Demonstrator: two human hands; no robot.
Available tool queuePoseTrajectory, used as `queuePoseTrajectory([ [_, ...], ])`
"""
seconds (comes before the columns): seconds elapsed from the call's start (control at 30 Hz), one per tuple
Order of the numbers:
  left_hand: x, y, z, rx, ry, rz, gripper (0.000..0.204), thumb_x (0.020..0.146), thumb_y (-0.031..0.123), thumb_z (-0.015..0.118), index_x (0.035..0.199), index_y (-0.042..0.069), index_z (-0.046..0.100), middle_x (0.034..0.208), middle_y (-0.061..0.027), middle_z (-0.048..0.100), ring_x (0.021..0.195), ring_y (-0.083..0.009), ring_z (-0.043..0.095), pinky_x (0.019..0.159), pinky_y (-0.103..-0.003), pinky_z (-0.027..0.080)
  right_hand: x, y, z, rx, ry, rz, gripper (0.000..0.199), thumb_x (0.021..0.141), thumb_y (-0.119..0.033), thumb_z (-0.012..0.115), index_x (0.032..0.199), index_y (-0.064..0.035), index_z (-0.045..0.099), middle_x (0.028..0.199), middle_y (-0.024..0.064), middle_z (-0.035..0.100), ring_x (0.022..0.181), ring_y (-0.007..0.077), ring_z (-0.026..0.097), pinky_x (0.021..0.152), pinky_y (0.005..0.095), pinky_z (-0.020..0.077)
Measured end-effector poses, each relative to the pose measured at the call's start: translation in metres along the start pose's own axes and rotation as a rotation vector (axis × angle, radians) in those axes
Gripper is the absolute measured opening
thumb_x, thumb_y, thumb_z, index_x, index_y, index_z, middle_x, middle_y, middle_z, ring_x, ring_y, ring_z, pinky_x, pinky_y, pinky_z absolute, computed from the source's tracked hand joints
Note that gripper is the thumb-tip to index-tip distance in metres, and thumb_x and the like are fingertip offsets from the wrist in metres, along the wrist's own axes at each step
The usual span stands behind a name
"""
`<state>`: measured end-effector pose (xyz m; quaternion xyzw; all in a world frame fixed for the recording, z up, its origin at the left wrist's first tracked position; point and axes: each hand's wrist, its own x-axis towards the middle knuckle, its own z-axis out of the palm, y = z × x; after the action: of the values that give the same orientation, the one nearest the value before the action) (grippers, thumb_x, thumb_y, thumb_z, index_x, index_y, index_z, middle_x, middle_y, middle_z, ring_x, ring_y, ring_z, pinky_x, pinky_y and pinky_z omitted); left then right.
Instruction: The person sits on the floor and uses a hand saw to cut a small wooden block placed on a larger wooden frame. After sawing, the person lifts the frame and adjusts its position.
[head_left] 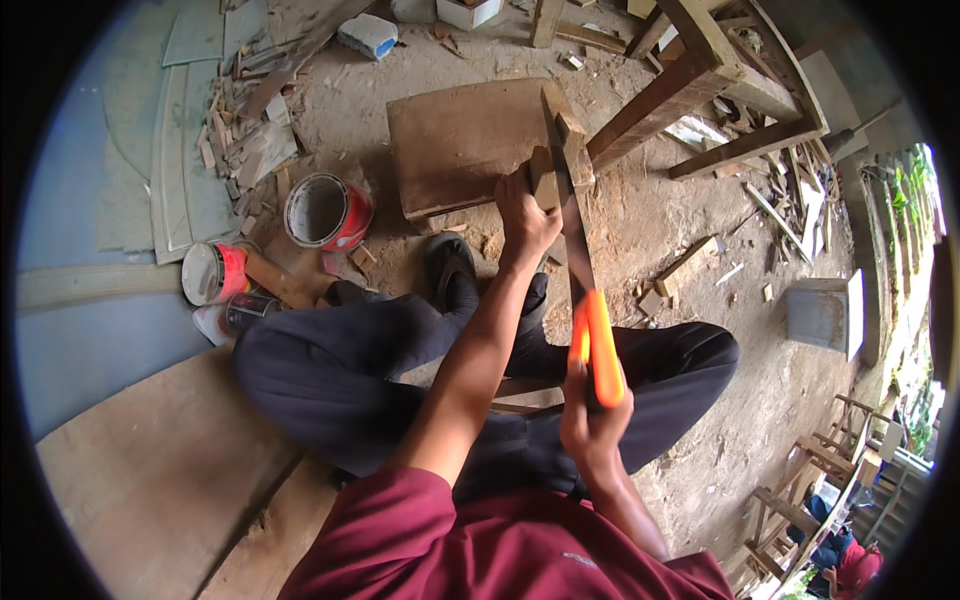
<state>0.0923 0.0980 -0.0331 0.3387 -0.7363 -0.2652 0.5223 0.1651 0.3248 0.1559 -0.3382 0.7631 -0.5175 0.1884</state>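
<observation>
While the left hand [528, 222] clamps a short wooden block [544, 180] at the right side of a low brown wooden bench [455, 145], the right hand [597, 430] is wrapped firmly round the orange handle [606, 355] of a handsaw [580, 252], its blade pointing away from the body and running along the block's right side (can't tell if the teeth are in the wood). Two red-sided buckets, one larger [355, 222], one smaller [233, 272], stand left of the bench; wood offcuts [686, 268] lie on the dirty floor [745, 335] to the right.
</observation>
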Motion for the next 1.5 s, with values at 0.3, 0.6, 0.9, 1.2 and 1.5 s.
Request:
queuePoseTrajectory([
  [0.3, -0.005, 0.002, 0.003, 0.005, -0.014, -0.050, 0.056, 0.070, 0.009, 0.075, 0.119, -0.004, 0.050, 0.108, -0.0209, 0.057, 0.099, -0.0412, 0.052, 0.092, -0.051, 0.039, 0.088, 0.010, 0.032, 0.150, 0.114, 0.010, 0.018, 0.097, -0.015, 0.057, 0.086, -0.0005, 0.058, 0.060, -0.0058, 0.049, 0.054, 0.0029, 0.046, 0.047, 0.0219, 0.0329],
  [0.6, -0.006, 0.006, 0.009, 0.012, 0.011, -0.043, 0.057, 0.070, 0.009, 0.074, 0.119, -0.004, 0.050, 0.106, -0.0212, 0.056, 0.098, -0.0418, 0.052, 0.094, -0.051, 0.039, 0.086, 0.017, 0.023, 0.066, 0.133, -0.046, 0.027, 0.096, -0.010, 0.055, 0.120, 0.0024, 0.060, 0.063, -0.0051, 0.050, 0.051, 0.0027, 0.045, 0.047, 0.0198, 0.0348],
  [0.9, -0.002, -0.001, 0.011, 0.066, 0.045, 0.014, 0.053, 0.071, 0.006, 0.072, 0.118, -0.003, 0.050, 0.105, -0.0194, 0.056, 0.097, -0.0406, 0.053, 0.090, -0.050, 0.041, 0.021, 0.002, -0.022, 0.153, -0.036, 0.106, 0.039, 0.096, -0.012, 0.053, 0.130, 0.0069, 0.051, 0.103, 0.0108, 0.060, 0.086, 0.0103, 0.056, 0.073, 0.0240, 0.0433],
  [1.2, -0.008, 0.000, 0.004, 0.020, -0.021, -0.039, 0.056, 0.070, 0.008, 0.074, 0.119, -0.004, 0.049, 0.107, -0.0204, 0.055, 0.098, -0.0399, 0.052, 0.094, -0.050, 0.038, 0.131, 0.036, 0.039, 0.084, 0.106, -0.233, 0.020, 0.094, -0.010, 0.057, 0.110, 0.0001, 0.063, 0.075, -0.0005, 0.059, 0.057, 0.0049, 0.050, 0.050, 0.0215, 0.0382],
  [1.5, -0.004, 0.000, 0.015, 0.001, 0.021, -0.037, 0.059, 0.072, 0.017, 0.077, 0.121, -0.004, 0.050, 0.104, -0.0210, 0.055, 0.100, -0.0407, 0.050, 0.090, -0.050, 0.039, 0.125, 0.048, 0.033, 0.176, 0.129, -0.075, 0.016, 0.095, -0.010, 0.056, 0.080, -0.0023, 0.055, 0.058, -0.0027, 0.050, 0.049, 0.0035, 0.045, 0.043, 0.0215, 0.0343],
])
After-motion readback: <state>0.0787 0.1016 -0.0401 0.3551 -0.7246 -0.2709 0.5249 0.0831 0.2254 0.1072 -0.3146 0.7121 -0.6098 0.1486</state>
